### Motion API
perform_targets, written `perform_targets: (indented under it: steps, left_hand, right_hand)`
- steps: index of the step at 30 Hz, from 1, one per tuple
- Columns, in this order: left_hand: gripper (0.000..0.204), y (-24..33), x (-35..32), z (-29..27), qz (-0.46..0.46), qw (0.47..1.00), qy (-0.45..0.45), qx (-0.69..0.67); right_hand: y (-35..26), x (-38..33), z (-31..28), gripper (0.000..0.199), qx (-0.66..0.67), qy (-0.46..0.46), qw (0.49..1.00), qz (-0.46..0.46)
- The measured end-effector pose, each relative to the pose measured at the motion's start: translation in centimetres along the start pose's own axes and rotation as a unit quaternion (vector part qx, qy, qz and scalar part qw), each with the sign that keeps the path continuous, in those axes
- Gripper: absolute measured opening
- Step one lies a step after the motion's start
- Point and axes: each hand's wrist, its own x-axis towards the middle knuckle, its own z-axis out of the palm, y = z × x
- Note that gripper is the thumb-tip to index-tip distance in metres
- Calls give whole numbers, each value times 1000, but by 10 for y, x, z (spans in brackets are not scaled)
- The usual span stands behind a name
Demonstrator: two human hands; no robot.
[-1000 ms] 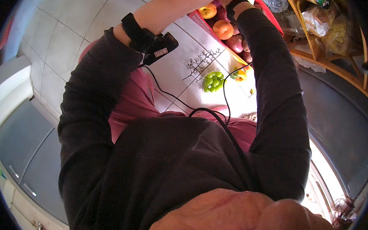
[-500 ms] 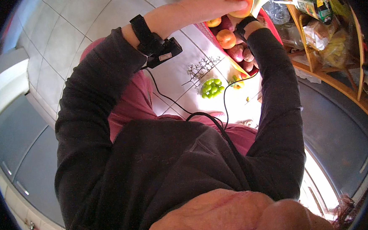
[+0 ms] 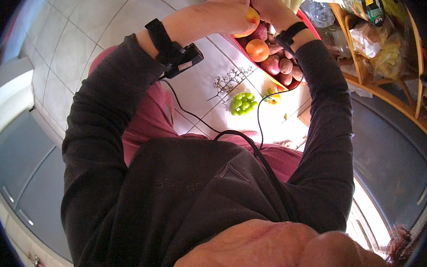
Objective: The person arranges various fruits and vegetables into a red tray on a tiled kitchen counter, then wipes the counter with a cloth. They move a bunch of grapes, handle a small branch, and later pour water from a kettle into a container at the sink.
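Green grapes point(image 3: 242, 103) on tiled floor point(image 3: 78, 39) beside wooden shelf point(image 3: 392, 98).

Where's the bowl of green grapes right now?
In the head view, the bowl of green grapes sits just right of centre on the tiled floor, beside a bare grape stem and below the red tray of fruit that both hands work over.

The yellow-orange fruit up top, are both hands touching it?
Touching. The head view shows the left hand and right hand wrapped around the yellow-orange fruit above the red bowl.
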Motion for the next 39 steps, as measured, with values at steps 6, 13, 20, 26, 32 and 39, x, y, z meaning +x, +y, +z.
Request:
perform_targets:
  steps: [6, 13, 20, 26, 32, 39]
  left_hand:
    - [51, -15, 12, 19, 14, 998, 6, 65]
    - [42, -32, 33, 29, 20, 989, -98, 107]
    - [59, -30, 36, 34, 0, 997, 30, -69]
    - [61, -19, 66, 46, 24, 984, 165, -63]
    - [64, -30, 80, 61, 62, 979, 192, -8]
    - [44, -26, 94, 69, 97, 952, 289, 19]
  right_hand:
    - [-35, -15, -58, 40, -82, -77, 993, -36]
    - [-59, -70, -99, 49, 461, 57, 883, 75]
    - [-52, -163, -95, 57, 821, 32, 526, 218]
    - [-57, -203, -74, 64, 893, 128, 379, 206]
    - [-48, -231, -52, 67, 914, 161, 307, 212]
    - [-59, -248, -53, 63, 875, 190, 385, 222]
